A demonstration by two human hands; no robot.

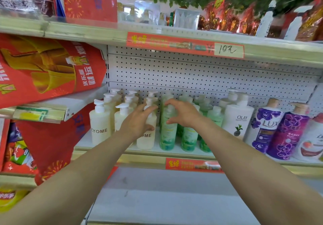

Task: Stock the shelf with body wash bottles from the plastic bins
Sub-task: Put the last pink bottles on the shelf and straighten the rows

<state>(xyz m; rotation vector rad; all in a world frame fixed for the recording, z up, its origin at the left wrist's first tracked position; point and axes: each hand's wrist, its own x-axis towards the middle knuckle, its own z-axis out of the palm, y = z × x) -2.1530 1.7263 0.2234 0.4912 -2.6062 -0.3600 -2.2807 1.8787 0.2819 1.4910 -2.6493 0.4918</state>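
Two bare forearms reach toward the shelf [174, 150]. Left hand [138, 121], fingers spread, rests against a cream pump bottle [146, 137]. At its 3 o'clock, right hand [183, 113], fingers curved open, hovers at a green bottle [168, 134].

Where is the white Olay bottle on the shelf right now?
In the head view, the Olay bottle stands right of centre on the shelf, between the green bottles and the purple Lux bottle.

On the shelf [153, 152], pump bottles [100, 127] stand in rows at left, capped bottles [189, 138] beside them, larger bottles [237, 118] at right, pegboard [209, 74] behind.
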